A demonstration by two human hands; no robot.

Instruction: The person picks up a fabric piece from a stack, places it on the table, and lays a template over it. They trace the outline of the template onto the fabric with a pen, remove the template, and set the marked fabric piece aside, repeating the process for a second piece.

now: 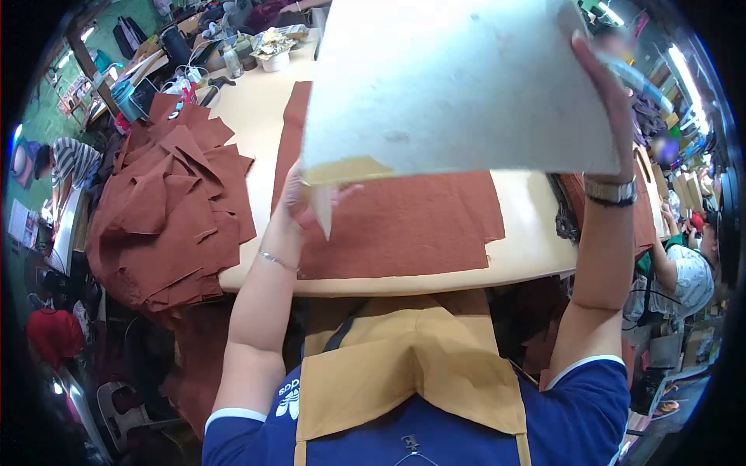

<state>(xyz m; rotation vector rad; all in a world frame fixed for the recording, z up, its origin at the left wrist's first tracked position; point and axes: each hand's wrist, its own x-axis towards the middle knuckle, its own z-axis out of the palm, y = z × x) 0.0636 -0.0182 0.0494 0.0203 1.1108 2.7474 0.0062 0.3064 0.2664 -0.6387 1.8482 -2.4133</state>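
Observation:
A large white stiff sheet (458,93) is raised over the table, with a tan taped patch at its lower left corner. My left hand (295,190) holds that corner, its fingers partly hidden behind the sheet. A pale pointed piece hangs down beside these fingers. Higher up, my right hand (602,81) grips the right edge, thumb on the near face. Underneath, a flat piece of rust-red cloth (404,233) lies on the cream table (536,210), its far part covered by the sheet in this view.
Rust-red cloth pieces (167,210) are heaped at the table's left, some hanging over the edge. More red cloth (641,210) lies at the right. Bottles (231,60) and a white tub (275,60) stand at the back left. Other people (676,268) work at both sides.

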